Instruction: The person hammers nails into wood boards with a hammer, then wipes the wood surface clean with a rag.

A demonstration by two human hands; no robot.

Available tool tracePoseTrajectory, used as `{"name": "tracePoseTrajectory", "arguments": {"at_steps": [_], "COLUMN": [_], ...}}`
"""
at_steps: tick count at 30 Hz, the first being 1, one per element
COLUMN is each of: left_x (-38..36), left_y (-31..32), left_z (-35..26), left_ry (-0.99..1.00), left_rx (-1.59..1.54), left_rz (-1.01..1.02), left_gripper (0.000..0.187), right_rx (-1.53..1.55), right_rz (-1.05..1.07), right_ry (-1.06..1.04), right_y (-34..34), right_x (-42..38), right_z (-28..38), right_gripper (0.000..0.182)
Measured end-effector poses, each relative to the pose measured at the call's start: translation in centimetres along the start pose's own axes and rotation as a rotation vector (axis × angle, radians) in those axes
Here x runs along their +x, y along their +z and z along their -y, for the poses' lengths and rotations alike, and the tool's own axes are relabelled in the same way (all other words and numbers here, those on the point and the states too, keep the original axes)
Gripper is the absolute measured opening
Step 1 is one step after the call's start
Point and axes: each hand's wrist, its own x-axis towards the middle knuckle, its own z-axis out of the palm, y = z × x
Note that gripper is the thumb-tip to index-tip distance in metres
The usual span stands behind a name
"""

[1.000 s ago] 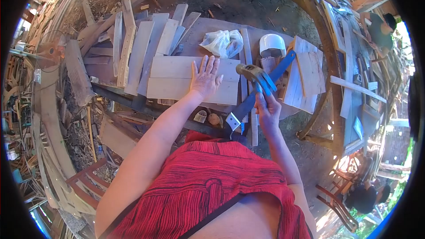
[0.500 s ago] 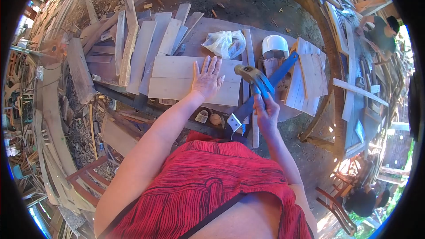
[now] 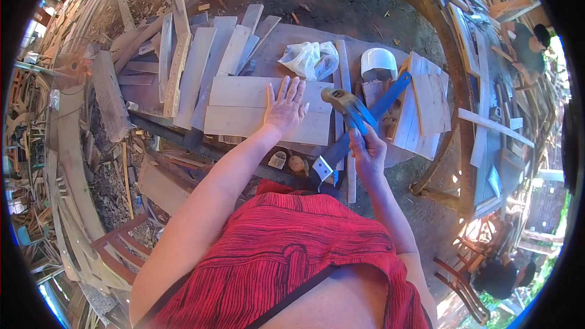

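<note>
My left hand (image 3: 285, 111) lies flat with its fingers spread on a pale wooden panel (image 3: 234, 106) made of boards side by side. To its right, my right hand (image 3: 366, 147) is wrapped round the blue handle of a hammer (image 3: 350, 106). The hammer's head is above the panel's right edge. A handsaw with a blue blade (image 3: 390, 95) lies beneath and beside the hammer. A crumpled clear plastic bag (image 3: 309, 60) rests just beyond the panel.
Several loose boards (image 3: 200, 73) fan out at the left. A white rounded container (image 3: 378, 61) and a stack of boards (image 3: 429, 103) are at the right. Two round containers (image 3: 297, 164) sit near my body. A person (image 3: 527, 49) is at the far upper right.
The hammer and my right hand have shifted very slightly, with the hammer's head now a little further left. My left hand stays on the panel. The person at the upper right has moved an arm.
</note>
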Motion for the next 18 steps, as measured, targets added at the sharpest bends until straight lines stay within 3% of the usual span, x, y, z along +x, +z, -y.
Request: {"name": "tracePoseTrajectory", "arguments": {"at_steps": [4,6,10,12,13,16,18], "left_x": [0.1,0.2,0.2,0.1,0.0,0.0,0.1], "left_y": [0.3,0.3,0.2,0.2,0.1,0.0,-0.1], "left_z": [0.2,0.2,0.1,0.1,0.1,0.1,0.1], "left_ry": [-0.004,-0.006,-0.002,-0.014,-0.010,-0.009,-0.010], "left_rx": [-0.022,-0.026,-0.029,-0.026,-0.028,-0.029,-0.030], "left_rz": [-0.031,-0.031,-0.027,-0.014,-0.020,-0.019,-0.018], "left_gripper": [0.065,0.065,0.064,0.064,0.063,0.063,0.063], "right_rx": [-0.080,-0.628,-0.563,-0.276,-0.277,-0.052,-0.088], "right_rz": [-0.010,0.118,0.153,0.082,0.087,0.027,0.025], "right_ry": [-0.010,0.062,0.076,0.109,0.112,-0.046,-0.019], "right_y": [0.9,0.9,0.0,-0.3,-0.4,-0.1,0.5], "right_x": [-0.5,-0.1,1.0,0.6,0.5,0.2,-0.4], "right_z": [-3.9,-4.4,-3.0,-2.3,-1.9,-0.5,-2.2], "right_gripper": [0.026,0.024,0.022,0.022,0.022,0.032,0.026]}}
